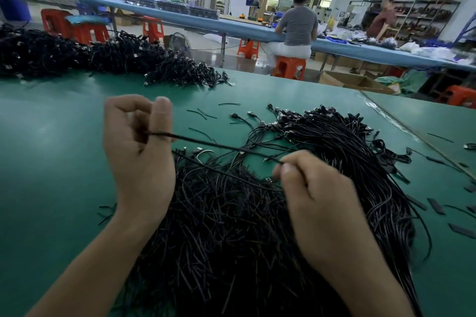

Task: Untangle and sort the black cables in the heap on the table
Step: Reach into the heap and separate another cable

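The left hand [139, 157] gripped and the right hand [316, 206] pinched one cable [219, 147], taut above the near heap [226, 234]. A slow, steady pull would likely free it without snagging.

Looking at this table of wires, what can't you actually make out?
Head view only:
Ends of the stretched cable: hidden inside the left hand and the right hand.
Near part of the heap: covered by the right forearm, cut off by the bottom edge.
Plug types in the far pile: too small, blurred.
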Motion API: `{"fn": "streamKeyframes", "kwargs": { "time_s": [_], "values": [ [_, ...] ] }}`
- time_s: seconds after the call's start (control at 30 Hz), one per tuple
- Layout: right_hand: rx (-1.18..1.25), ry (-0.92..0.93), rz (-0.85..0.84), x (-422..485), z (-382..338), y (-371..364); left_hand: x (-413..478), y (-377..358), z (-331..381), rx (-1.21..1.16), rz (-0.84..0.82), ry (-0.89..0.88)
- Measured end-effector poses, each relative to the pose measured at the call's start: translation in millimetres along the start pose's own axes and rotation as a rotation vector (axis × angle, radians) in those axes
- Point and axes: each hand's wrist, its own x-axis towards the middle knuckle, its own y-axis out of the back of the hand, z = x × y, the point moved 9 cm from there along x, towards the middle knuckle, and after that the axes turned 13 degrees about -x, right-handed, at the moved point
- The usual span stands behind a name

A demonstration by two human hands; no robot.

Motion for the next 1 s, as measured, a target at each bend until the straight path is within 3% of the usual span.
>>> {"fn": "streamKeyframes", "kwargs": {
  "time_s": [0.07, 0.13, 0.23, 0.3, 0.37, 0.47, 0.53, 0.63, 0.77, 0.83, 0.93, 1.0],
  "values": [
    [-0.060, -0.094, 0.117, 5, 24, 16, -4, -6, -6, 0.031, -0.028, 0.061],
    [-0.188, -0.193, 0.146, 9, 50, 23, -9, -7, -28, 0.042, -0.051, 0.250],
    [-0.366, -0.332, -0.054, 10, 84, 5, -30, -10, -68, 0.007, -0.147, 0.631],
    [-0.465, -0.323, -0.267, 6, 88, -21, -40, -14, -79, -0.014, -0.185, 0.752],
    [-0.480, -0.233, -0.428, 1, 78, -45, -41, -22, -74, 0.022, -0.254, 0.682],
    [-0.226, -0.093, -0.477, -2, 48, -60, -48, -42, -54, 0.314, -0.528, 0.360],
    [-0.004, -0.059, -0.393, 0, 26, -55, -57, -52, -49, 0.431, -0.656, 0.218],
    [0.350, -0.148, -0.240, 4, 12, -42, -63, -60, -45, 0.549, -0.766, 0.087],
    [0.626, -0.259, -0.118, 6, 18, -24, -69, -62, -47, 0.736, -0.900, -0.004],
    [0.550, -0.284, -0.013, 7, 30, -9, -70, -61, -51, 0.844, -0.917, -0.020],
    [0.119, -0.194, 0.193, 6, 36, 19, -72, -60, -56, 0.940, -0.934, -0.031],
    [-0.071, -0.084, 0.225, 4, 17, 21, -76, -61, -58, 0.953, -0.972, -0.027]
  ]
}}
